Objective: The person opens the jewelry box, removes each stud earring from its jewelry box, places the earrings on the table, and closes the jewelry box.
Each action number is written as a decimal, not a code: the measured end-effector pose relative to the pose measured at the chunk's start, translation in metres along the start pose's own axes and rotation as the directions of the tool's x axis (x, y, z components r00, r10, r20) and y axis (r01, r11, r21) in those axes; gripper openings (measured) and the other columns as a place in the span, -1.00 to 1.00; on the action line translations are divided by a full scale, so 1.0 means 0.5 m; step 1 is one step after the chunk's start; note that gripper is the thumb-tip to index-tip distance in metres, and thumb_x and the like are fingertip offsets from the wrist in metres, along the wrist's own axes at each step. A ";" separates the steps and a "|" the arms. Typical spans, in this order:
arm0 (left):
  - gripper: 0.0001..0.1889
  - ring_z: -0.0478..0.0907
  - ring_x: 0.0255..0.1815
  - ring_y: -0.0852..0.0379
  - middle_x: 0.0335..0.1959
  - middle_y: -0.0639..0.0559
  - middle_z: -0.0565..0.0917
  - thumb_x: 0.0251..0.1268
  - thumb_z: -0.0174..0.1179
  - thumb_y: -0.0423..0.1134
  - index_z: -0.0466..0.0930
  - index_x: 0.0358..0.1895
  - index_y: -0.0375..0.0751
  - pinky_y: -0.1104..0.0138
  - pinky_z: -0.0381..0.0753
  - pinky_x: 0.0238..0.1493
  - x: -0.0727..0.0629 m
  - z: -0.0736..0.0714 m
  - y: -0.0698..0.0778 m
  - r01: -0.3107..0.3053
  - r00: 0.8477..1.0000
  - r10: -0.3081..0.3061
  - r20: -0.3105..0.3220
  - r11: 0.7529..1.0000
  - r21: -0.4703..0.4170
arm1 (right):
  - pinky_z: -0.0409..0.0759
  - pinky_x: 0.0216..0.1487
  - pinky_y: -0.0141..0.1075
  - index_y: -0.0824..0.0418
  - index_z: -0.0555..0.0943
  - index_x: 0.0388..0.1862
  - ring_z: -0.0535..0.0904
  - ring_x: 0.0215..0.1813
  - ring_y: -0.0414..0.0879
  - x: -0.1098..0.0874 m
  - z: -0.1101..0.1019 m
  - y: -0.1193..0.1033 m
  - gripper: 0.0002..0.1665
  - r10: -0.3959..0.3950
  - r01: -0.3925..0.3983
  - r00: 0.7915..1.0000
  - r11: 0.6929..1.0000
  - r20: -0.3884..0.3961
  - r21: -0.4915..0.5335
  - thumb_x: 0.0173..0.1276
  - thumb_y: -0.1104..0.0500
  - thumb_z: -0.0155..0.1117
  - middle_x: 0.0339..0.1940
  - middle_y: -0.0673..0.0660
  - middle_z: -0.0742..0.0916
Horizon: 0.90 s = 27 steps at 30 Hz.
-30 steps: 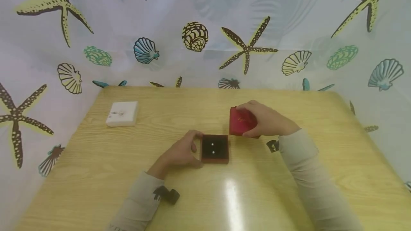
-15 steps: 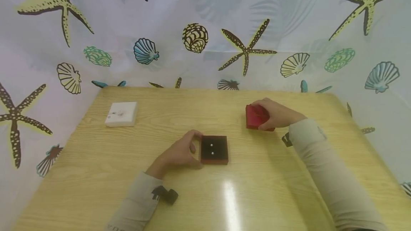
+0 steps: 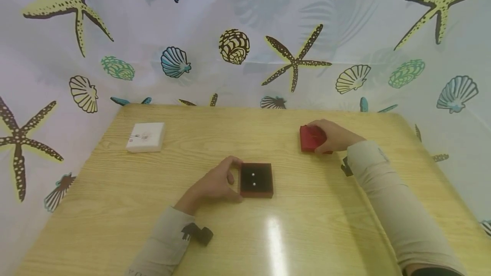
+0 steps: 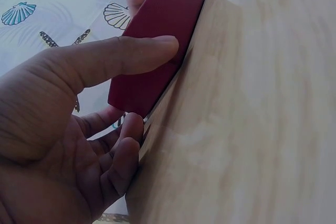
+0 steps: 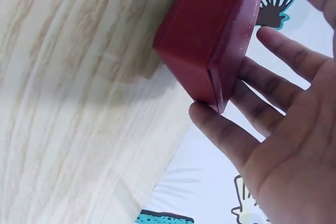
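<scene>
A dark red jewelry box base point(image 3: 257, 194) lies open side up in the middle of the table, with a black inner pad. Two small pearl-like earrings point(image 3: 253, 175) sit one above the other on that pad. My left hand point(image 3: 215, 180) grips the base from its left side; the left wrist view shows the thumb pressed along the red wall point(image 4: 152, 19). Farther right and back, my right hand point(image 3: 335, 135) holds the red box lid point(image 3: 310, 136) from its right side. Seen from the right wrist, fingertips touch the far edge of the lid point(image 5: 194, 30), close over the wood.
A white box point(image 3: 145, 136) with a printed flower stands at the back left of the wooden table point(image 3: 115, 208). Behind and beside the table hangs a white cloth point(image 3: 215, 12) with starfish and shells. Each sleeve carries a small black wrist camera point(image 3: 199, 233).
My right hand has carried the lid to the right and slightly back, away from the base, and down toward the table. My left hand and the base have stayed in place.
</scene>
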<state>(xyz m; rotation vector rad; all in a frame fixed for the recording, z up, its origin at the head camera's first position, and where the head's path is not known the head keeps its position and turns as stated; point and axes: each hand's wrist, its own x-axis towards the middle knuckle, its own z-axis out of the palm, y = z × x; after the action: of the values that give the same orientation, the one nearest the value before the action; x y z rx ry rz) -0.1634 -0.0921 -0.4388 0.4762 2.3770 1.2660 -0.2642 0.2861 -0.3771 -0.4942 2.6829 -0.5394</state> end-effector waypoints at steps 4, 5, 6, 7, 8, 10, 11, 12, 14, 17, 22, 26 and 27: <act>-0.01 0.45 -0.12 0.08 0.20 0.00 0.47 -0.28 0.64 -0.28 0.29 0.37 -0.06 0.29 0.48 -0.17 0.001 0.001 -0.003 -0.008 1.000 0.008 0.001 1.000 0.002 | 0.48 0.28 0.14 0.26 0.27 0.48 0.42 0.25 0.20 0.006 0.008 0.014 -0.04 0.006 -0.006 1.000 1.000 0.007 0.013 0.12 0.21 0.49 0.35 0.32 0.47; -0.01 0.45 -0.11 0.08 0.21 0.00 0.47 -0.27 0.64 -0.28 0.29 0.37 -0.06 0.29 0.48 -0.17 0.001 0.001 -0.003 -0.010 1.000 0.010 0.001 1.000 0.006 | 0.48 0.28 0.15 0.26 0.27 0.48 0.42 0.26 0.20 0.007 0.010 0.017 -0.04 0.005 -0.005 1.000 1.000 0.007 0.015 0.12 0.21 0.49 0.35 0.32 0.47; -0.01 0.46 -0.11 0.08 0.22 0.00 0.46 -0.27 0.64 -0.27 0.29 0.37 -0.07 0.29 0.48 -0.17 0.001 0.001 -0.003 -0.014 1.000 0.014 0.000 1.000 0.009 | 0.48 0.28 0.15 0.27 0.27 0.48 0.42 0.26 0.21 0.008 0.012 0.020 -0.04 0.003 -0.003 1.000 1.000 0.007 0.017 0.12 0.22 0.49 0.35 0.33 0.47; -0.01 0.46 -0.11 0.08 0.23 -0.01 0.46 -0.27 0.64 -0.27 0.29 0.37 -0.07 0.29 0.48 -0.17 0.001 0.001 -0.003 -0.017 1.000 0.017 0.001 1.000 0.010 | 0.48 0.28 0.16 0.27 0.27 0.48 0.42 0.26 0.21 0.009 0.014 0.021 -0.04 0.001 -0.001 1.000 1.000 0.007 0.017 0.12 0.22 0.49 0.35 0.33 0.47; -0.01 0.46 -0.11 0.08 0.23 -0.01 0.46 -0.26 0.64 -0.27 0.28 0.37 -0.07 0.28 0.48 -0.16 0.000 0.001 -0.002 -0.019 1.000 0.019 0.002 1.000 0.011 | 0.47 0.29 0.16 0.27 0.27 0.48 0.42 0.27 0.21 0.010 0.015 0.022 -0.04 -0.001 0.001 1.000 1.000 0.007 0.019 0.11 0.22 0.49 0.35 0.33 0.46; -0.01 0.46 -0.11 0.07 0.24 -0.01 0.46 -0.26 0.64 -0.27 0.28 0.37 -0.07 0.28 0.48 -0.15 0.000 0.000 -0.001 -0.018 1.000 0.018 0.002 1.000 0.012 | 0.46 0.31 0.17 0.28 0.27 0.48 0.42 0.28 0.22 0.011 0.017 0.024 -0.03 -0.003 0.002 1.000 1.000 0.005 0.019 0.11 0.22 0.50 0.36 0.34 0.47; -0.01 0.45 -0.11 0.07 0.24 -0.01 0.46 -0.26 0.64 -0.26 0.28 0.37 -0.07 0.29 0.48 -0.15 0.000 0.000 -0.001 -0.018 1.000 0.018 0.002 1.000 0.011 | 0.45 0.31 0.18 0.28 0.27 0.48 0.42 0.28 0.23 0.012 0.018 0.024 -0.03 -0.008 0.008 1.000 1.000 0.006 0.019 0.11 0.22 0.50 0.36 0.35 0.47; -0.01 0.45 -0.11 0.07 0.24 -0.01 0.46 -0.27 0.64 -0.26 0.29 0.37 -0.07 0.29 0.48 -0.15 0.000 0.000 -0.001 -0.017 1.000 0.017 0.001 1.000 0.007 | 0.45 0.32 0.18 0.28 0.27 0.48 0.42 0.29 0.22 0.012 0.018 0.024 -0.03 -0.009 0.008 1.000 1.000 0.005 0.019 0.11 0.22 0.51 0.36 0.34 0.47; -0.01 0.45 -0.11 0.07 0.24 -0.01 0.45 -0.27 0.64 -0.27 0.29 0.37 -0.08 0.29 0.48 -0.16 0.000 0.000 -0.002 -0.016 1.000 0.016 0.001 1.000 -0.001 | 0.43 0.33 0.19 0.28 0.27 0.47 0.40 0.30 0.24 0.013 0.019 0.023 -0.03 -0.012 0.012 1.000 1.000 0.007 0.024 0.11 0.22 0.52 0.37 0.35 0.46; -0.01 0.45 -0.12 0.07 0.21 0.01 0.46 -0.28 0.64 -0.28 0.29 0.36 -0.06 0.28 0.48 -0.17 0.002 0.000 -0.004 -0.011 1.000 0.011 0.000 1.000 -0.007 | 0.42 0.34 0.20 0.29 0.28 0.47 0.39 0.31 0.24 0.014 0.019 0.020 -0.03 -0.024 0.024 1.000 0.999 0.007 0.030 0.10 0.22 0.52 0.37 0.36 0.46; -0.01 0.45 -0.13 0.08 0.13 0.00 0.48 -0.27 0.64 -0.27 0.29 0.36 -0.05 0.29 0.48 -0.17 0.002 0.000 -0.004 -0.008 1.000 0.008 0.000 1.000 -0.004 | 0.42 0.34 0.19 0.30 0.29 0.46 0.39 0.30 0.23 0.014 0.020 0.017 -0.05 -0.038 0.038 0.999 0.999 0.010 0.037 0.10 0.23 0.51 0.36 0.36 0.46; -0.02 0.45 -0.13 0.07 0.11 -0.05 0.48 -0.26 0.64 -0.26 0.29 0.36 -0.07 0.29 0.48 -0.18 0.001 0.000 -0.004 -0.010 1.000 0.010 0.005 1.000 -0.008 | 0.41 0.35 0.19 0.30 0.29 0.46 0.38 0.32 0.24 0.014 0.021 0.017 -0.05 -0.055 0.055 0.998 0.998 0.001 0.028 0.11 0.22 0.51 0.36 0.36 0.45; -0.02 0.45 -0.13 0.06 0.11 -0.05 0.48 -0.26 0.64 -0.26 0.29 0.36 -0.08 0.28 0.47 -0.18 0.000 0.000 -0.003 -0.012 1.000 0.012 0.005 1.000 -0.009 | 0.40 0.36 0.20 0.30 0.29 0.46 0.37 0.33 0.24 0.014 0.020 0.016 -0.06 -0.059 0.059 0.998 0.998 -0.005 0.026 0.13 0.22 0.51 0.37 0.36 0.45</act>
<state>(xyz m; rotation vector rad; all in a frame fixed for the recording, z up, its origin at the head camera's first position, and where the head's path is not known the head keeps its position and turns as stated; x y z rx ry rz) -0.1638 -0.0929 -0.4403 0.4909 2.3668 1.2793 -0.2684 0.2870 -0.3912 -0.5677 2.6685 -0.5916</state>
